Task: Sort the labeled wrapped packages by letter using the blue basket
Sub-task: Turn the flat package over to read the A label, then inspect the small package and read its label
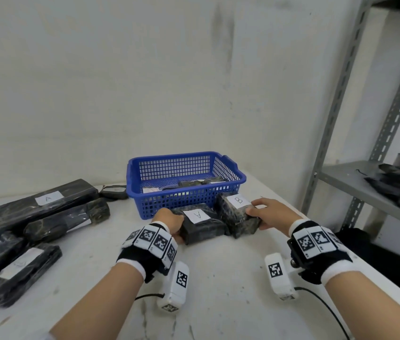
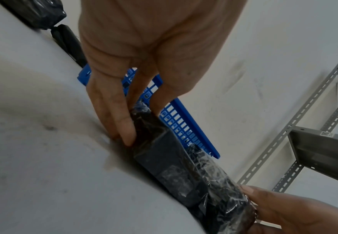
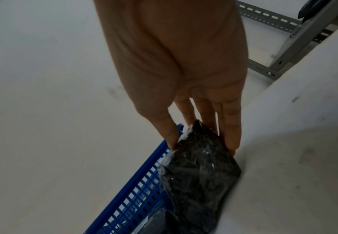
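head view: two black wrapped packages lie side by side on the white table (image 1: pixel 218 278), just in front of the blue basket (image 1: pixel 184 192). the package marked a (image 1: pixel 201 224) is on the left, and the left hand (image 1: pixel 169 223) has its fingers curled round that package's left end. the package marked b (image 1: pixel 239 214) is on the right, tilted and leaning toward the basket's front wall, and the right hand (image 1: pixel 268 213) pinches its right end, thumb on top. each hand is the nearer one to its own package. more wrapped packages (image 1: pixel 44 204) lie well apart at the table's left, one of them marked a, and a few sit inside the basket

left wrist view: the left fingers (image 2: pixel 122 126) lie straight and close together along the side of the a package (image 2: pixel 164 152), whose long axis runs away from the wrist; the thumb is on the far side. the basket stands just behind

right wrist view: the right fingers (image 3: pixel 232 129) and thumb straddle the near end of the b package (image 3: pixel 200 174), which points from the fingertips toward the basket. i judge the a package's pile lies to the left, so the left hand is better placed to carry it there
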`<act>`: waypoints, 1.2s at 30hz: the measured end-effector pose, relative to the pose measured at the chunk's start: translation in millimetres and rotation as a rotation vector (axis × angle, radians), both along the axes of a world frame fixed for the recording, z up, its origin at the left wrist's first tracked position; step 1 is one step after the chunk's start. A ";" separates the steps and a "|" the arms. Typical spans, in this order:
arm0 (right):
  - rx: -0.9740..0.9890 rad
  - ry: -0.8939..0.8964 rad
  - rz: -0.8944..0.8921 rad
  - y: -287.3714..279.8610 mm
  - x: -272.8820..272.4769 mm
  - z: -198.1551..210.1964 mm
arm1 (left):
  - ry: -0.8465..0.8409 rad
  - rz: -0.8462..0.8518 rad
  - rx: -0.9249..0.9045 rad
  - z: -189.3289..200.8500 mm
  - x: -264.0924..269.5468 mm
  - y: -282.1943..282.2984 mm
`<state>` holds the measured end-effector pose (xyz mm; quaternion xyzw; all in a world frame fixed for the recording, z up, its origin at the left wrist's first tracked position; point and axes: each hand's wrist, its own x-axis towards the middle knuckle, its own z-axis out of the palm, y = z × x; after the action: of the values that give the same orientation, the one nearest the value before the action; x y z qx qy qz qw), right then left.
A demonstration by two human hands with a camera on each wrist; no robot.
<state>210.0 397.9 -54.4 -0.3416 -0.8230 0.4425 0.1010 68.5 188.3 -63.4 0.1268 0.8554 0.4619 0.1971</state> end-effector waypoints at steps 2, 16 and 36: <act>0.004 0.000 -0.002 -0.3 -1.6 -0.2 | 0.026 0.014 -0.063 -0.8 -4.8 3.2; 0.010 0.190 -0.180 -25.9 -4.0 22.9 | -0.067 -0.046 0.006 -0.1 -7.7 -13.7; -0.375 0.157 0.292 -243.1 -107.9 -19.1 | 0.234 0.220 -0.546 28.3 -59.5 -239.6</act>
<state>102.1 154.8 -73.5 -0.1964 -0.7568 0.6226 0.0343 9.1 -51.3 -35.1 0.0283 0.9732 0.2161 0.0733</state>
